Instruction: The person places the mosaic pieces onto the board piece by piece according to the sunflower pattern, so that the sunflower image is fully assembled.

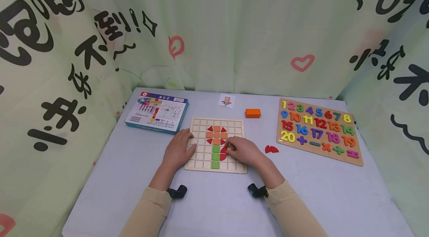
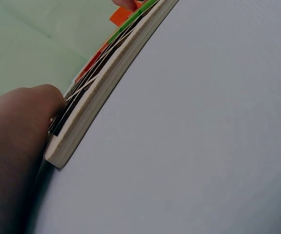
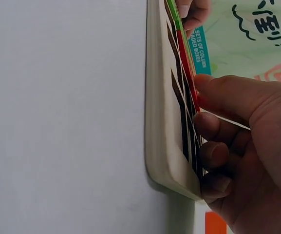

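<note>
A wooden grid board (image 1: pixel 197 164) lies on the table, bearing an orange, red and green pattern. My left hand (image 1: pixel 178 148) rests at its left edge, fingers fairly straight, the thumb lying over the border. Over the right half of the board, my right hand (image 1: pixel 245 150) has curled fingers. Its thumb and index finger pinch a red quarter-circle piece (image 1: pixel 223 150) beside the column of green squares (image 1: pixel 215 157). Another red quarter-circle (image 1: pixel 222 157) sits just below it. In the right wrist view, the thumb (image 3: pixel 228 90) presses at the red piece while the other fingertips touch the board.
Two loose red pieces (image 1: pixel 272 149) lie right of the board. Behind it are a small pattern card (image 1: pixel 226 100) and an orange block (image 1: pixel 253 113). A boxed set (image 1: pixel 157 112) stands at the left; a wooden number board (image 1: pixel 318 130) lies at the right.
</note>
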Demonstrator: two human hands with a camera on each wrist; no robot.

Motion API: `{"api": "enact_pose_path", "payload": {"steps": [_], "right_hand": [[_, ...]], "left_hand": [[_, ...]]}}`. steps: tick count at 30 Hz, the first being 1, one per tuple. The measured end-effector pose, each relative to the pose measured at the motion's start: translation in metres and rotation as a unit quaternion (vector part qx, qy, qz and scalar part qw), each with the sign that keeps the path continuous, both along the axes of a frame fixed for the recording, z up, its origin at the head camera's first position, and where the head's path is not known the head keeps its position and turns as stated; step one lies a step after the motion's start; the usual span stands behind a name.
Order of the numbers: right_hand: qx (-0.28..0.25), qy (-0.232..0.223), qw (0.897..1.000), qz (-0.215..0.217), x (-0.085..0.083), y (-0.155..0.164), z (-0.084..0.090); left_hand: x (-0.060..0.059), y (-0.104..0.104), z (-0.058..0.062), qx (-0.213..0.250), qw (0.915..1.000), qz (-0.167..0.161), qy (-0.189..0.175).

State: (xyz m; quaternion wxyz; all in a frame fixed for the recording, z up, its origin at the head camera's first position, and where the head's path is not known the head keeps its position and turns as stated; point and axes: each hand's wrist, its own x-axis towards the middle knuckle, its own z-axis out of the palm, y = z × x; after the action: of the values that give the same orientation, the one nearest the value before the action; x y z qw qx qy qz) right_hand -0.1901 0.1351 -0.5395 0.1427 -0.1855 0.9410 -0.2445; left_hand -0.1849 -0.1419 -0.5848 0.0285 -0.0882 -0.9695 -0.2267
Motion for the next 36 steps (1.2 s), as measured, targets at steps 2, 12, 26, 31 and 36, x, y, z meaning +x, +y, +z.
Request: {"api": "enact_pose_path", "payload": {"steps": [2,12,26,31,36], "right_hand": [[-0.005,-0.003,1.000,-0.004,0.001,0.001,0.002],[-0.019,-0.006,1.000,-0.022,0.004,0.023,0.014],[-0.008,-0.002,0.995,-0.098,0.003,0.093,0.028],[-0.011,-0.008,0.994,-0.112,0.006,0.121,0.025],[-0.016,-0.016,0.993,-0.113,0.008,0.144,0.018]], "left_hand": [[0.000,0.000,0.000,0.001,1.0000,0.000,0.000],[0.001,0.001,0.000,-0.003,1.0000,0.003,-0.006],[0.000,0.000,-0.002,0.002,1.0000,0.003,0.006],[0.001,0.000,-0.001,0.005,1.0000,0.003,0.007],[0.001,0.001,0.000,0.006,1.0000,0.003,0.005]]}}
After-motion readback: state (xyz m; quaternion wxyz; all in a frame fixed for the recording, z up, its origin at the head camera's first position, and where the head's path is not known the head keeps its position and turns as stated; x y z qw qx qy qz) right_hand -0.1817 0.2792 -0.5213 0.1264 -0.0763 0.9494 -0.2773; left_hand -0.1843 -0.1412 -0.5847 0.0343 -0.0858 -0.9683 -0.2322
